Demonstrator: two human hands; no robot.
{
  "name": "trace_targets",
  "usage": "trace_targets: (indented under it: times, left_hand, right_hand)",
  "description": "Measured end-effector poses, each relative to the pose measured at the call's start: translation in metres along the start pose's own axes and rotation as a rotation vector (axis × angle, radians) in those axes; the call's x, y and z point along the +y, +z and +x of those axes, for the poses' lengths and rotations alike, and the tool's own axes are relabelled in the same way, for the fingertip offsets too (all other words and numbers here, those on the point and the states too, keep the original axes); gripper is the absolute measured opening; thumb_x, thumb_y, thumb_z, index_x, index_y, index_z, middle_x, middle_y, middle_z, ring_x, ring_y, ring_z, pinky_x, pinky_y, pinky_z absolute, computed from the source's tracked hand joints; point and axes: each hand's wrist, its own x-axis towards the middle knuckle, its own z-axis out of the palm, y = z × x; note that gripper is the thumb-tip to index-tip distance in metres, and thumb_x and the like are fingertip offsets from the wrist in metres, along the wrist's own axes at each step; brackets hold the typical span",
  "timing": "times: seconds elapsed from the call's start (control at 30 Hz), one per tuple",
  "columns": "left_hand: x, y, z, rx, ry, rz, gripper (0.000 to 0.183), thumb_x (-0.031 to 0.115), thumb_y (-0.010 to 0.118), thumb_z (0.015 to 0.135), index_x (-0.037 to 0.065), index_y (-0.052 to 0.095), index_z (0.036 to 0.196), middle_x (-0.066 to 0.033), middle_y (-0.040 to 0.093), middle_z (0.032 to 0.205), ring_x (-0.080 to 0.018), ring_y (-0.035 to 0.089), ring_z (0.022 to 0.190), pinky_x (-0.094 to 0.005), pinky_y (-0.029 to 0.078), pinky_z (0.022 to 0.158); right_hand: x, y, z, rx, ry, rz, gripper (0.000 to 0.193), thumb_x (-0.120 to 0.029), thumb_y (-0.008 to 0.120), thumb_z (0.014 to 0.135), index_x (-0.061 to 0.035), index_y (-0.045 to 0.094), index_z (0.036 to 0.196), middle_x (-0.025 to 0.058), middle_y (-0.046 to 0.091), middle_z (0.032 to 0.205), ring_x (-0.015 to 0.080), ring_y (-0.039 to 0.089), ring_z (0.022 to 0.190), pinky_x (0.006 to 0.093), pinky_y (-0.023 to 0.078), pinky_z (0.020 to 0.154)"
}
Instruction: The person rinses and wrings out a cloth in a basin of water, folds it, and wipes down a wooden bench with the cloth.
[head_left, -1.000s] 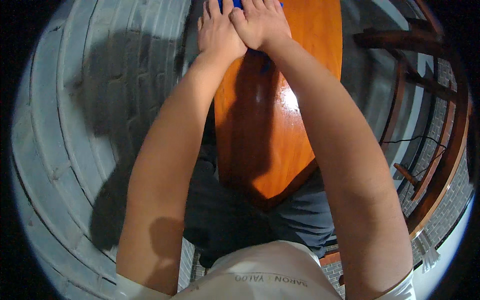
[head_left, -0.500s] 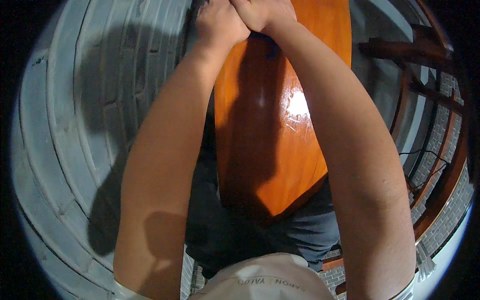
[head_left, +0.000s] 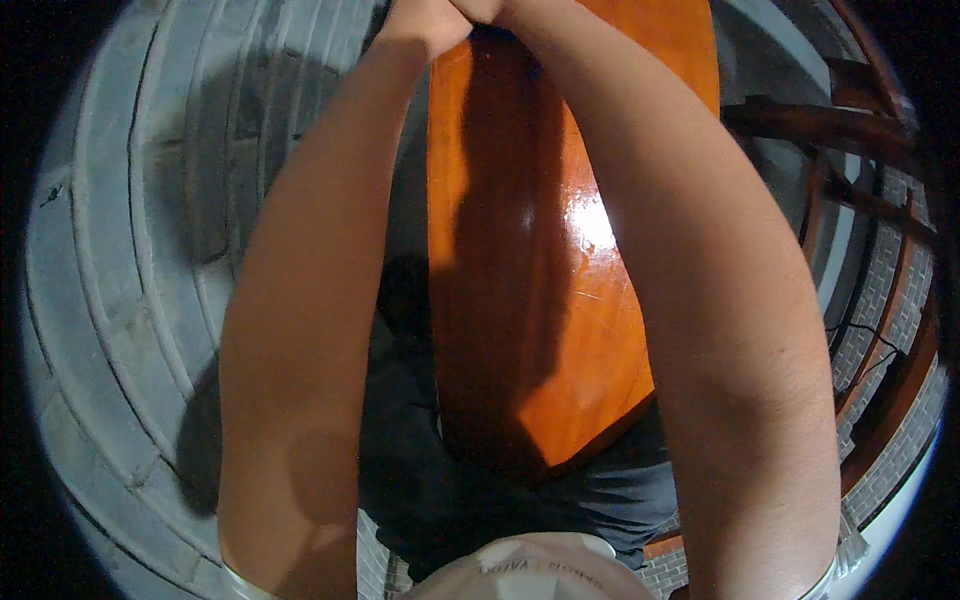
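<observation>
Both my arms stretch forward over a glossy orange-brown wooden tabletop (head_left: 500, 230). At the top edge, my left hand (head_left: 430, 20) and my right hand (head_left: 482, 8) come together above the far part of the wood. Only the wrists and heels of the hands show. The fingers lie beyond the picture, so whatever they hold or touch is hidden. A small dark blue patch shows on the wood just below the hands, too dim to name. Shadows of my head and arms fall across the surface.
The tabletop's near end reaches over my dark trousers (head_left: 560, 500). At left is a wall or floor of grey planks or slabs (head_left: 110, 270). On the right stands a dark reddish-brown wooden frame (head_left: 810, 122), with a thin black cable (head_left: 880, 335) and grey brick-patterned tiling (head_left: 860, 370).
My hands have moved farther up and now lie mostly outside the picture. The view has shifted slightly, and the tabletop's near end sits lower.
</observation>
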Motion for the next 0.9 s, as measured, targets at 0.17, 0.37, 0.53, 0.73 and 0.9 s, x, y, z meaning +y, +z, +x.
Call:
trace_targets:
  times: [0.17, 0.37, 0.53, 0.73, 0.9]
  left_hand:
    - [-0.015, 0.001, 0.012, 0.006, -0.111, -0.829, 0.035, 0.015, 0.037, 0.089, -0.003, 0.036, 0.119, -0.0124, 0.041, 0.121, -0.0241, 0.04, 0.11, -0.0315, 0.034, 0.09]
    - [0.024, -0.022, 0.0, -0.045, -0.283, -0.488, 0.033, 0.019, 0.037, 0.088, 0.002, 0.043, 0.116, -0.0132, 0.045, 0.117, -0.0262, 0.043, 0.108, -0.0336, 0.035, 0.088]
    - [0.031, -0.024, -0.035, -0.043, -0.392, -0.582, 0.037, 0.026, 0.043, 0.084, 0.003, 0.046, 0.113, -0.0154, 0.048, 0.114, -0.0291, 0.045, 0.106, -0.0346, 0.036, 0.088]
    - [0.039, -0.031, -0.119, -0.066, -0.543, -0.663, 0.042, 0.033, 0.05, 0.079, 0.004, 0.05, 0.109, -0.0179, 0.052, 0.111, -0.0326, 0.047, 0.105, -0.0358, 0.036, 0.087]
    - [0.056, -0.023, -0.207, -0.135, -0.608, -0.721, 0.042, 0.033, 0.048, 0.079, 0.003, 0.049, 0.108, -0.0198, 0.05, 0.112, -0.0344, 0.046, 0.105, -0.0373, 0.037, 0.085]
  right_hand:
    - [-0.01, 0.002, 0.016, 0.073, -0.045, 0.041, 0.061, -0.043, 0.017, 0.084, -0.0052, 0.021, 0.132, 0.0124, 0.017, 0.139, 0.0264, 0.013, 0.129, 0.0349, 0.009, 0.104]
    - [-0.01, 0.002, 0.017, 0.074, -0.044, -0.012, 0.061, -0.043, 0.02, 0.084, -0.0049, 0.024, 0.131, 0.0129, 0.018, 0.138, 0.0277, 0.013, 0.128, 0.0352, 0.01, 0.104]
    - [-0.036, 0.008, -0.022, 0.085, -0.082, 0.069, 0.059, -0.04, 0.024, 0.083, -0.0044, 0.028, 0.13, 0.0125, 0.019, 0.138, 0.0276, 0.015, 0.128, 0.0353, 0.011, 0.104]
    - [-0.065, 0.034, -0.093, 0.118, -0.09, 0.011, 0.059, -0.039, 0.025, 0.082, -0.005, 0.027, 0.13, 0.0115, 0.021, 0.137, 0.0276, 0.016, 0.128, 0.0358, 0.011, 0.105]
    - [-0.087, 0.063, -0.174, 0.113, -0.039, -0.066, 0.057, -0.037, 0.028, 0.081, -0.0064, 0.029, 0.129, 0.011, 0.023, 0.136, 0.0279, 0.017, 0.127, 0.0367, 0.012, 0.105]
